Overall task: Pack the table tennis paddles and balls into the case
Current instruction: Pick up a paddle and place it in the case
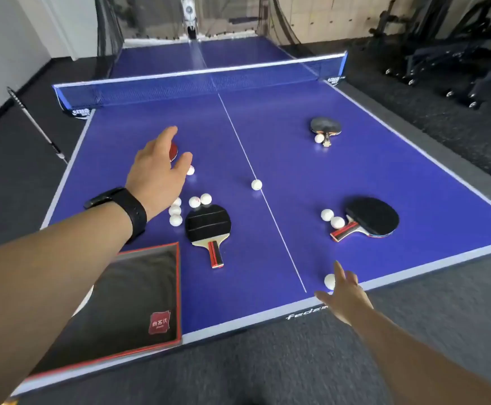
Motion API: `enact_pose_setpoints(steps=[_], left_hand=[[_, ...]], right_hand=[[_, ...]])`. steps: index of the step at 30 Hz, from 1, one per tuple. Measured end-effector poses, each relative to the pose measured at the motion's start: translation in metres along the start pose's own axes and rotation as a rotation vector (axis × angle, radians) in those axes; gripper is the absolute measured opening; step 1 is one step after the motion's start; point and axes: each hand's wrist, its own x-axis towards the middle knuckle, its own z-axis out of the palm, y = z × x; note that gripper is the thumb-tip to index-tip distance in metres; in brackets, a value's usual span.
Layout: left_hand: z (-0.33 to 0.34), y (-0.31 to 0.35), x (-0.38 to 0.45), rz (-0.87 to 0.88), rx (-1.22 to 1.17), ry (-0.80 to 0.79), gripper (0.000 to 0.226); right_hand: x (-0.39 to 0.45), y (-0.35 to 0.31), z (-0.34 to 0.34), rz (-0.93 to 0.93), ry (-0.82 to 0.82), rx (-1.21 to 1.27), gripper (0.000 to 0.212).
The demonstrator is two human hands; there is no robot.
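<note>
A black case with red trim [139,290] lies flat at the near left corner of the blue table [267,147]. My left hand [158,171] hovers open over a red paddle [173,151], mostly hidden beneath it. A black paddle [207,223] lies beside the case, with several white balls [177,214] just left of it. Another black paddle [372,216] lies at the right with two balls [332,218] against its handle. A far paddle [325,126] has one ball [319,138] next to it. My right hand [345,293] is open next to a ball [329,281] at the near edge. One ball [256,185] rests on the centre line.
The net [197,80] spans the table's middle, and a ball machine [190,17] stands at the far end. A pole [38,127] leans at the left. Gym equipment [443,54] fills the floor at the right.
</note>
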Motion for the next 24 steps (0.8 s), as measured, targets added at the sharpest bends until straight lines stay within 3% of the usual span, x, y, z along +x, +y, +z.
enact_pose_setpoints(steps=[3, 5, 9, 15, 20, 24], left_hand=[[0.020, -0.014, 0.015, -0.015, 0.048, 0.012, 0.055], [0.030, -0.026, 0.017, -0.040, 0.066, -0.001, 0.055], [0.042, -0.057, 0.013, -0.116, 0.088, -0.009, 0.054], [0.039, -0.112, -0.013, -0.207, 0.103, -0.041, 0.056], [0.033, -0.174, -0.053, -0.350, 0.092, -0.096, 0.055], [0.044, -0.218, -0.078, -0.379, 0.099, -0.144, 0.054]], right_hand=[[0.031, -0.005, 0.001, -0.019, -0.022, -0.144, 0.080], [0.050, -0.010, 0.004, -0.035, -0.021, -0.195, 0.058], [0.072, -0.037, 0.008, -0.126, 0.004, -0.130, 0.028], [0.059, -0.134, 0.025, -0.381, -0.012, 0.061, 0.042], [0.016, -0.235, 0.058, -0.713, -0.010, 0.159, 0.037], [0.006, -0.293, 0.114, -0.947, 0.017, 0.071, 0.038]])
